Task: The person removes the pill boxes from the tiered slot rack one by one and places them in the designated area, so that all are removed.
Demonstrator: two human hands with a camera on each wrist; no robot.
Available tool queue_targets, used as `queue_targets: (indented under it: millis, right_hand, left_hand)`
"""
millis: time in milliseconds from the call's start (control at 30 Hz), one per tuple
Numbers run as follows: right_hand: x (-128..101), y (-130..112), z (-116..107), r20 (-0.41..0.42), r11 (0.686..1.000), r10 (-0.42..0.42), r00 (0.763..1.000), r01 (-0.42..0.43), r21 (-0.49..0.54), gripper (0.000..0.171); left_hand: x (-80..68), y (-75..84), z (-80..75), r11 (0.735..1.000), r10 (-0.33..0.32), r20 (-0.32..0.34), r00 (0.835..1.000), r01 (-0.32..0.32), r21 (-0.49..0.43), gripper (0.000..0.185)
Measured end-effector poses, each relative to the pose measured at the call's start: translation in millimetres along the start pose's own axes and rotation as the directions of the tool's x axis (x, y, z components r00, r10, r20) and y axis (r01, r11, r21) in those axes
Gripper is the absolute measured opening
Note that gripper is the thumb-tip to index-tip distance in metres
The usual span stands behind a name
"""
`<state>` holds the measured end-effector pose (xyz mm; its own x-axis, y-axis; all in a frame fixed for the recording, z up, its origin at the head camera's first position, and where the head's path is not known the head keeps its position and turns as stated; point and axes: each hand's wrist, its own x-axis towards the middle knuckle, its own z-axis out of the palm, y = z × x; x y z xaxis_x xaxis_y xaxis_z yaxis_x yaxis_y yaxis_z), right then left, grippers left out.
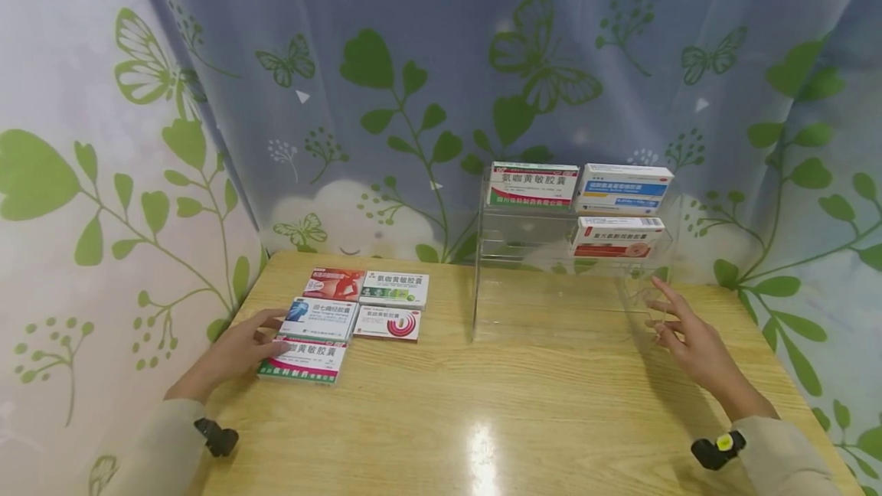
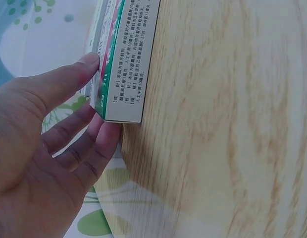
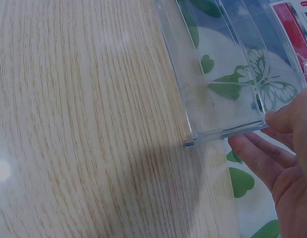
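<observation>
My left hand (image 1: 276, 334) lies on the table at the left end of a green-and-pink medicine box (image 1: 303, 360). In the left wrist view its straight fingers (image 2: 106, 136) touch the corner of that box (image 2: 131, 64), with the thumb at the upper edge. My right hand (image 1: 671, 320) is spread beside the right front corner of a clear acrylic rack (image 1: 482, 305). The right wrist view shows the thumb and fingers (image 3: 257, 153) touching the rack's corner (image 3: 213, 99). Neither hand holds anything.
More boxes lie near the left hand: red (image 1: 334, 283), white-green (image 1: 394, 289), blue (image 1: 318, 318), and one with a red circle (image 1: 388, 323). The rack holds three boxes (image 1: 534, 184), (image 1: 623, 188), (image 1: 616, 237). A leaf-patterned curtain (image 1: 413, 98) hangs behind the wooden table (image 1: 517, 404).
</observation>
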<state>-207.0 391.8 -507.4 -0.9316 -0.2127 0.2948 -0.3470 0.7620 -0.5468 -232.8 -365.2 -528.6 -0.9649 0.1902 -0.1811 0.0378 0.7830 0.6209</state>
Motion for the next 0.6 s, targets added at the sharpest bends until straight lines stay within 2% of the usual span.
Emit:
queue_targets:
  millis: [200,300,433,600]
  right_hand:
    - [0,1,1,-0.001,1.000,0.001,1.000,-0.001,-0.001,0.091]
    - [0,0,2,0.001,1.000,0.002,1.000,-0.002,0.010,0.091]
    - [0,0,1,-0.002,1.000,-0.002,1.000,0.002,0.026,0.091]
    - [-1,1,1,-0.004,1.000,-0.005,1.000,0.006,0.022,0.092]
  left_hand:
    - [3.6,-2.4,-1.7,1.000,-0.001,-0.007,1.000,0.001,-0.013,0.068]
    - [6.3,0.4,-4.9,0.999,0.032,-0.050,0.998,-0.033,-0.008,0.067]
    - [13.7,16.2,-8.9,0.992,0.126,-0.122,0.984,-0.127,0.005,0.059]
    - [25.5,50.9,-11.9,0.976,0.217,-0.178,0.960,-0.215,0.026,0.050]
